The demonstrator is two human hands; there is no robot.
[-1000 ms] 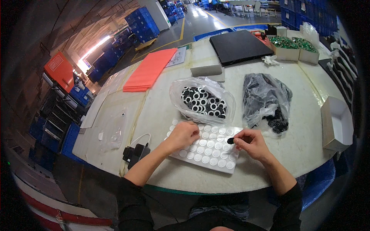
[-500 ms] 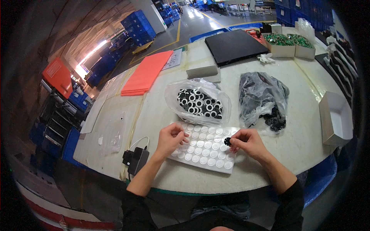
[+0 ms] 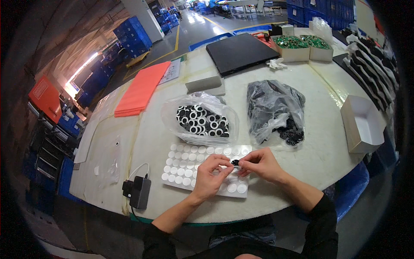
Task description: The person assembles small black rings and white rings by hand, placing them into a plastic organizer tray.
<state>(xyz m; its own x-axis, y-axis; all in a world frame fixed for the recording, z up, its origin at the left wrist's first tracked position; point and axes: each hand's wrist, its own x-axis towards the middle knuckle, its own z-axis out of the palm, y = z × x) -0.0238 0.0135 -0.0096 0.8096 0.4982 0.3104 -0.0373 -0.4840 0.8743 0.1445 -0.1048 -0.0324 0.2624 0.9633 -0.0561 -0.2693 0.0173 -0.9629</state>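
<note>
Working with both hands over the white tray (image 3: 177, 185), you have them close together above its right half. Right hand (image 3: 264, 164): grip pinching a small black piece (image 3: 235, 162) between thumb and fingertips. Left hand (image 3: 208, 176): thumb and forefinger curved toward each other, tips right beside the same piece; cannot tell whether they touch it or hold anything of their own. The piece sits between your two sets of fingertips, over the tray. Tray lies flat on the bench (image 3: 319, 103), slightly skewed, bearing rows of round white caps (image 3: 171, 178), some hidden behind your hands. Just beyond the tray: an open clear bag (image 3: 170, 113) of black and white rings (image 3: 200, 121). To its right, a second clear bag (image 3: 271, 101), with black parts (image 3: 293, 137) showing near its mouth. Left of the tray, well apart from your hands: a black power adapter (image 3: 140, 192) with a white cable (image 3: 142, 166). Farther off: a stack of orange sheets (image 3: 143, 90) at left, a flat black board (image 3: 241, 52) at the back. Open white box (image 3: 351, 129) stands near the bench's right edge.
</note>
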